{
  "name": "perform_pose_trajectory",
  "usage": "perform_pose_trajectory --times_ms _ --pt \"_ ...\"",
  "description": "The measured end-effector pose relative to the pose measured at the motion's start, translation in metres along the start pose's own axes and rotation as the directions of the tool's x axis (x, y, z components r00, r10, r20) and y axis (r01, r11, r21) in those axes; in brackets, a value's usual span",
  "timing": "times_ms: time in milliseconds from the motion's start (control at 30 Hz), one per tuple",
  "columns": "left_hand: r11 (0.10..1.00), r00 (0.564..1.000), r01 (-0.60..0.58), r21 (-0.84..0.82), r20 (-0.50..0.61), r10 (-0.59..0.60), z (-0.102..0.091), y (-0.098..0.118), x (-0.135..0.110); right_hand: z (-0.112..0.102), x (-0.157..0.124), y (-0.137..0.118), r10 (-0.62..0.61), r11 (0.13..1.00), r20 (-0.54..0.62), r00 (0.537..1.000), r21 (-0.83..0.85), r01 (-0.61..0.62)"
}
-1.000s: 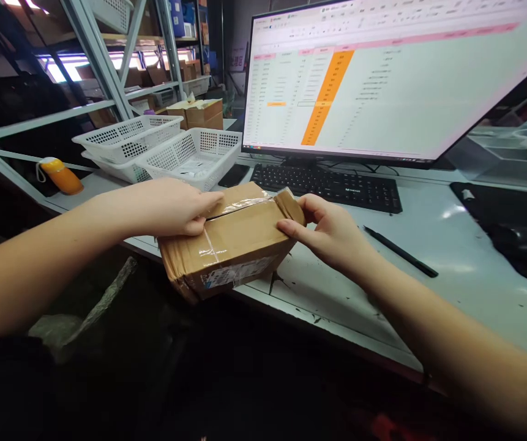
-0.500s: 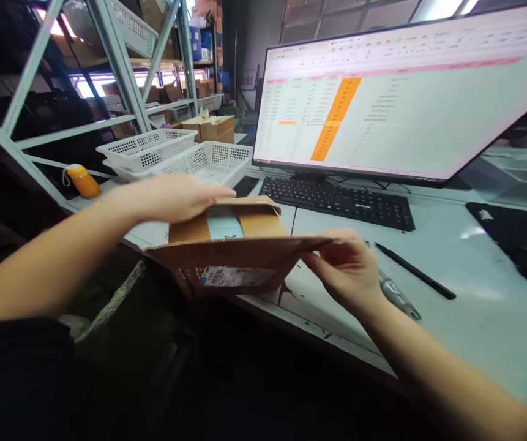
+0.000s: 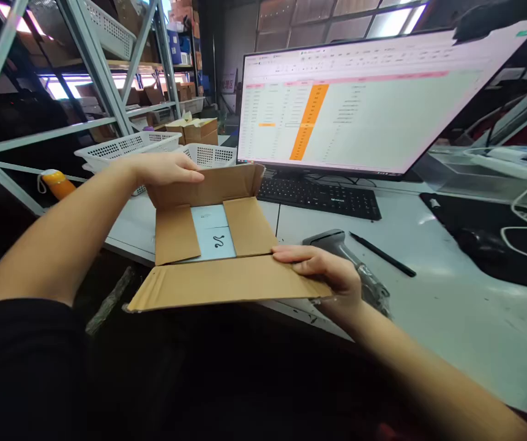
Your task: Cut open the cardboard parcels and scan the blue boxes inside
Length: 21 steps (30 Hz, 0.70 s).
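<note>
A cardboard box (image 3: 175,236) sits at the desk's front edge, its two long flaps folded outward and its two short flaps lying inward. Between the short flaps shows a white surface (image 3: 212,236) with a dark squiggle on it. My left hand (image 3: 166,168) grips the far flap at its upper left, thumb lying along the inner face. The near flap (image 3: 217,282) is held at its right end by my right hand (image 3: 322,269), fingers on top. Right of the box, partly behind my right hand, lies a grey handheld scanner (image 3: 336,242) with a plastic-wrapped handle.
Behind the box stand a keyboard (image 3: 322,197) and a large monitor (image 3: 359,110). White baskets (image 3: 125,147) are at the back left, near an orange bottle (image 3: 57,184). A black pen (image 3: 382,253) and a mouse (image 3: 478,244) lie to the right.
The far and near flaps have spread apart, showing the short flaps and white surface inside. My right hand has moved lower on the near flap. The view has shifted right.
</note>
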<state>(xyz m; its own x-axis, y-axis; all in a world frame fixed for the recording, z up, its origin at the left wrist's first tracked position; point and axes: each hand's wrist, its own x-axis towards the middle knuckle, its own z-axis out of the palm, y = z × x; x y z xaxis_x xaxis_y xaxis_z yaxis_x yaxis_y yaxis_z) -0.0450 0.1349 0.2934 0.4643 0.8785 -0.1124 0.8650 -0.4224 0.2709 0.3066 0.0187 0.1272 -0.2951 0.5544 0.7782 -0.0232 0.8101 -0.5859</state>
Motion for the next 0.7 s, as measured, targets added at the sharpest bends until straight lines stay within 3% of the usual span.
perform_pose_trajectory --times_ms 67,133,233,300,367,433,500,533,567,600,667,700 --pt "0.981 0.996 0.072 -0.179 0.069 -0.061 -0.006 -0.021 0.009 -0.001 -0.001 0.0 -0.027 0.999 0.005 1.0 0.02 0.026" --pt "0.953 0.989 0.131 -0.274 0.108 -0.105 0.005 -0.041 0.017 -0.001 0.0 0.003 0.016 1.0 -0.039 0.999 0.02 -0.015" --pt "0.973 0.989 0.132 -0.19 -0.04 -0.142 0.045 -0.063 0.024 0.005 0.002 0.013 0.067 0.997 -0.121 0.99 -0.036 -0.072" --pt "0.989 0.983 0.109 -0.099 -0.135 -0.122 0.069 -0.07 0.019 0.011 -0.002 0.024 -0.026 0.993 -0.155 0.988 -0.119 0.008" --pt "0.998 0.974 0.063 -0.013 -0.218 -0.065 0.08 -0.07 0.005 0.014 -0.01 0.035 -0.122 0.976 -0.184 0.975 -0.199 0.085" --pt "0.996 0.918 0.035 0.08 -0.396 0.0 0.076 -0.061 -0.017 0.007 -0.016 0.04 -0.129 0.964 -0.175 0.976 -0.251 0.082" --pt "0.987 0.788 0.029 0.159 -0.611 0.075 0.067 -0.043 -0.043 -0.011 -0.009 0.033 -0.092 0.947 -0.083 0.992 -0.314 0.061" --pt "0.984 0.744 -0.005 0.181 -0.656 0.124 0.063 -0.031 -0.055 -0.021 0.001 0.024 -0.066 0.935 -0.039 0.997 -0.351 0.048" --pt "0.978 0.749 -0.086 0.192 -0.634 0.19 0.061 -0.016 -0.066 -0.031 0.016 0.012 -0.038 0.923 -0.005 0.999 -0.382 0.033" --pt "0.962 0.794 -0.203 0.183 -0.545 0.271 0.061 -0.001 -0.074 -0.038 0.036 -0.002 0.015 0.915 -0.001 1.0 -0.403 -0.014" --pt "0.912 0.871 -0.405 0.059 -0.279 0.405 0.066 0.028 -0.083 -0.041 0.083 -0.028 0.16 0.92 -0.012 0.987 -0.36 -0.153" --pt "0.891 0.88 -0.453 -0.019 -0.168 0.444 0.07 0.04 -0.085 -0.035 0.106 -0.038 0.211 0.939 0.096 0.973 -0.295 -0.175"
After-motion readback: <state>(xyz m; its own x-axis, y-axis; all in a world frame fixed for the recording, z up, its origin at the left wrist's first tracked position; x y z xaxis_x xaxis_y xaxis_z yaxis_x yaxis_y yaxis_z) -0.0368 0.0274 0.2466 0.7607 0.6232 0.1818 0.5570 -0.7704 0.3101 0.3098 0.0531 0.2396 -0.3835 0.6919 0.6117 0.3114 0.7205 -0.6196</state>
